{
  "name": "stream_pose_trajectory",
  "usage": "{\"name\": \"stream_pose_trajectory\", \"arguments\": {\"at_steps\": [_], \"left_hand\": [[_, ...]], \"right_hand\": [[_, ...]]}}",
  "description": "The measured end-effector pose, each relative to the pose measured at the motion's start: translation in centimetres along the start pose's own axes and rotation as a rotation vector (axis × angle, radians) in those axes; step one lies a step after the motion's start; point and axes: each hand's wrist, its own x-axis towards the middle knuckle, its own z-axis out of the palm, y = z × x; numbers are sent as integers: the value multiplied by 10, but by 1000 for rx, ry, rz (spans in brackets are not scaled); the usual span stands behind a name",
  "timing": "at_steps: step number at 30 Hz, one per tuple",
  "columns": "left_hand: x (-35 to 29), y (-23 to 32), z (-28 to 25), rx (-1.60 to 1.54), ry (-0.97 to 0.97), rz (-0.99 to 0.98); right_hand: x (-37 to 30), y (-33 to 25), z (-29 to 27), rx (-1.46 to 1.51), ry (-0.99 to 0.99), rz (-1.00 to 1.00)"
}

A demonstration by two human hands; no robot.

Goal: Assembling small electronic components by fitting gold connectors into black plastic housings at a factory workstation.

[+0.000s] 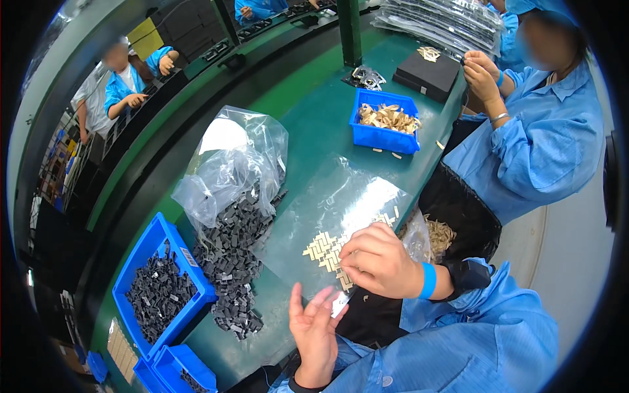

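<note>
Broadly, the green workbench [314,118] runs from near left to far right, crowded along its near half. Largest item on it: a clear plastic bag [232,164], mouth slumped open, with small dark moulded parts [232,262] spilled out toward the near edge. Left of the spill, a blue bin [141,255] holds more of the same parts. Farther along, a second blue tray [383,136] holds pale tan pieces. A co-worker in a blue coat [537,144] sits at the far right, hands busy at a black box; not involved here.

Centre near: a clear film sheet [334,203] lies flat on the bench, carrying rows of small tan stickers [324,250] at its near end.

Right hand [380,262]: fingers curled and pinched down at the sticker rows, fingertips hidden behind the knuckles, so I cannot tell whether a sticker is lifted. Left hand [316,327]: open, fingers spread loosely upward, just below the right, with a small white piece [341,304] at its fingertips; grip on it unclear.

Risks, as judged:
- Film sheet is unweighted; a pull on one sticker may drag or curl it.
- Neighbouring stickers sit tight together; a pinch may lift two.
- Dark spill lies just beside the film; stray parts could slide under it.
- The white piece could slip from the open left hand.
</note>
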Motion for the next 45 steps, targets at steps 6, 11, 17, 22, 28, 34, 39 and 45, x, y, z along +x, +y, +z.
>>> {"name": "stream_pose_trajectory", "arguments": {"at_steps": [6,11,17,22,28,34,39,45], "left_hand": [[-26,22,-2,593,21,514],[-31,14,-15,509,-218,374],[-25,13,-9,368,-133,407],[-20,28,-6,403,-217,368],[-25,33,-19,395,-379,204],[-27,31,-16,356,-252,225],[-29,28,-16,348,-228,291],[-32,26,-7,451,-156,347]], "right_hand": [[-7,-13,18,5,16,17],[-11,-21,43,25,2,28],[-10,-21,50,128,-14,105],[-5,-20,38,178,-9,140],[-6,-20,35,171,27,155],[-7,-13,44,168,44,163],[-6,-13,42,162,57,165],[-7,-22,31,155,76,164]]}}
